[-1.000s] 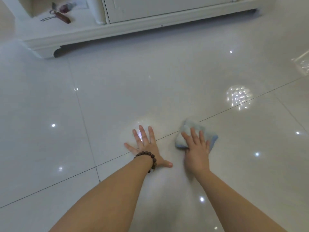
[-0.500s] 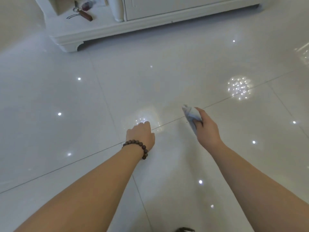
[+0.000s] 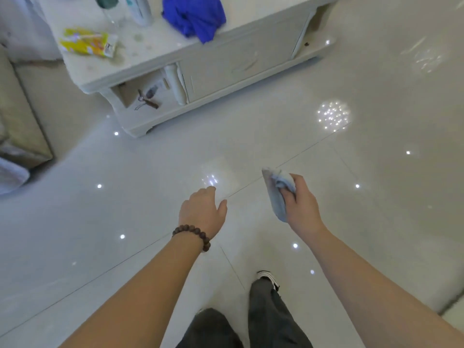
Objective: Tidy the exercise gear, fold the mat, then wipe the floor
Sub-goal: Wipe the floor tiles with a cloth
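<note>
Head view: right hand (image 3: 302, 205) has lifted the blue cloth (image 3: 278, 192) off the floor (image 3: 125, 209), gripping it bunched; left hand (image 3: 202, 212) raised, empty, loosely curled; wiping likely finished.

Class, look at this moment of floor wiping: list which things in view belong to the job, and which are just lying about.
Belongs to the job:
- pale blue cloth, held in the right hand
- tiled floor
- left hand, empty, above the floor

Just lying about:
- blue cloth on the white cabinet
- yellow packet on the cabinet top
- keys on its lower shelf
</note>
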